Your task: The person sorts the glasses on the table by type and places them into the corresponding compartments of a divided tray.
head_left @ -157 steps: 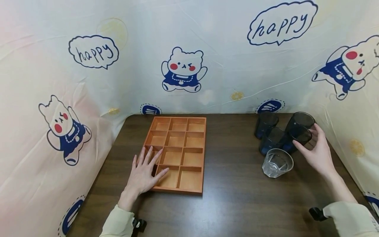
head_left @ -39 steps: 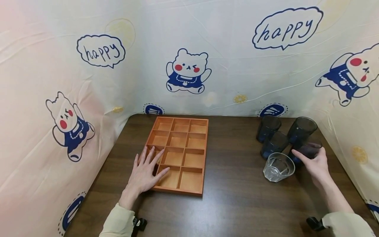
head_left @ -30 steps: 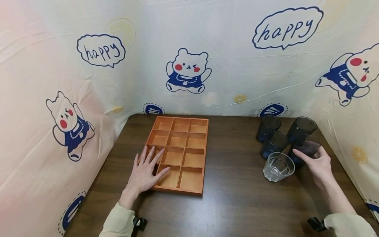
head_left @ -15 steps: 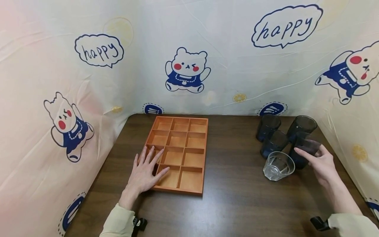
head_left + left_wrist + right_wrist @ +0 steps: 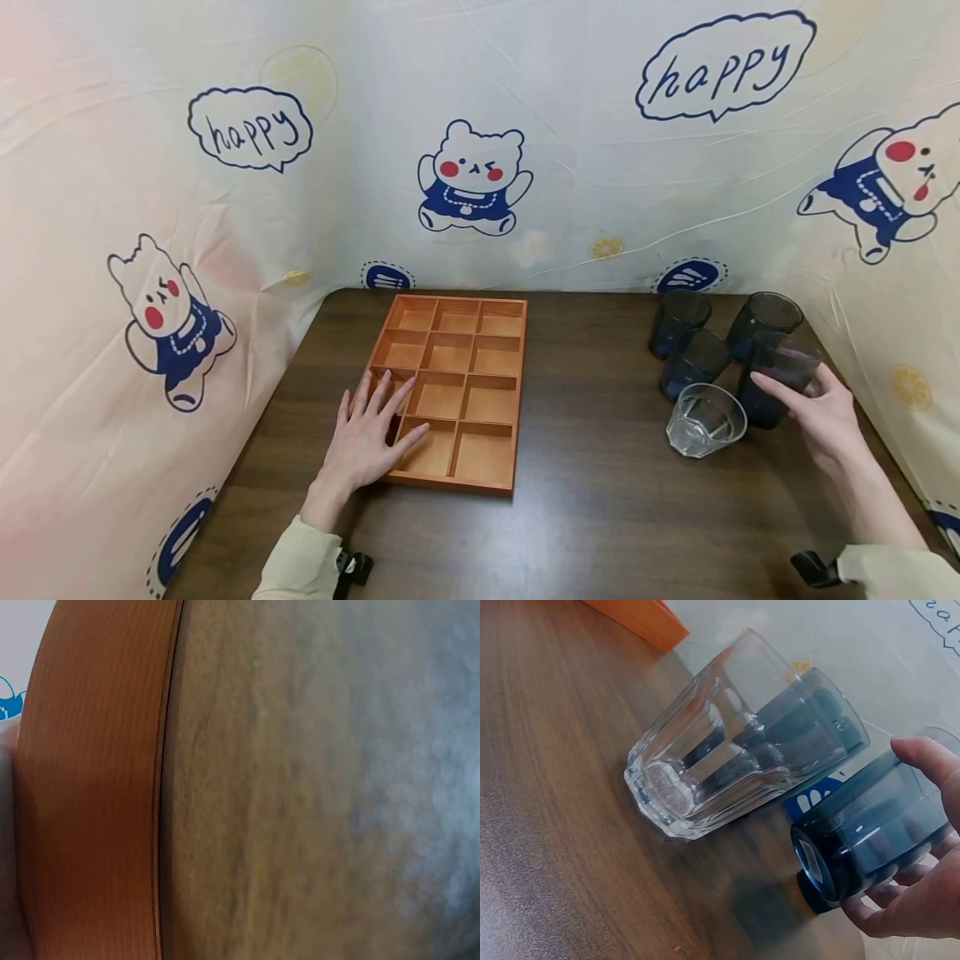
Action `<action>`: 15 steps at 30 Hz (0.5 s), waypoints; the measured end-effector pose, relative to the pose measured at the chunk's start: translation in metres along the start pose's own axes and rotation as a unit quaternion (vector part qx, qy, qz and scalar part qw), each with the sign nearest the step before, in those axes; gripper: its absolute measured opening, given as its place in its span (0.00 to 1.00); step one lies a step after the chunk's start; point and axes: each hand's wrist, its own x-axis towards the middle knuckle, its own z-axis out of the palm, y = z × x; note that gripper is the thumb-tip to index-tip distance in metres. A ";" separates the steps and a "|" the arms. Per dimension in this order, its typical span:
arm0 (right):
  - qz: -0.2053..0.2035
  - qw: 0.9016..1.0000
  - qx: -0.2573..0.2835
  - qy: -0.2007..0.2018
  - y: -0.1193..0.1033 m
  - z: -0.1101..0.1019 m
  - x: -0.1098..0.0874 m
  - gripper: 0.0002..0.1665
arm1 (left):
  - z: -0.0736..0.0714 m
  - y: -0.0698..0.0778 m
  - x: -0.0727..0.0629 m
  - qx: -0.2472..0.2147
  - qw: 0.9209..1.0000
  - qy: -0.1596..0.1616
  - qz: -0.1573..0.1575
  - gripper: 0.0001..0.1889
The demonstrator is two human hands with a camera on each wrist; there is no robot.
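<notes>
My right hand (image 5: 817,412) grips a dark blue drinking glass (image 5: 772,387), thumb on the near side and fingers round the far side. In the right wrist view, the base of the blue glass (image 5: 870,825) shows a white label. Left of it stands a clear faceted glass (image 5: 705,422), upright on the table. Three more dark blue glasses (image 5: 693,362) stand just behind. My left hand (image 5: 363,433) lies with fingers spread over the lower left of a wooden compartment tray (image 5: 487,487). In the left wrist view, the side of the tray (image 5: 90,787) fills the left.
A dark brown wooden table (image 5: 592,500) lies under everything. The tray's compartments hold nothing. A printed cloth (image 5: 570,150) with bears and "happy" bubbles hangs behind the table and along both sides.
Over the last second my right hand and its blue glass have shifted slightly right, and the glass overlaps the others less. Five seconds ago it stood nearer the back glass. My left hand stays put.
</notes>
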 end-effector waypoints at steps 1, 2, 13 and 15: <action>0.000 1.000 0.001 -0.002 -0.001 0.000 0.000 0.25 | 0.000 0.000 0.000 -0.001 1.000 0.000 0.000 0.47; -0.001 1.000 0.003 -0.004 -0.002 -0.001 0.000 0.25 | 0.000 0.000 0.000 -0.002 1.000 0.000 0.000 0.47; -0.033 0.999 0.043 -0.003 -0.009 0.000 0.000 0.30 | -0.001 0.001 0.001 -0.001 1.000 0.001 -0.001 0.47; -0.038 0.998 0.048 -0.005 -0.010 0.000 0.000 0.30 | -0.001 0.001 0.001 -0.002 1.000 0.001 -0.001 0.47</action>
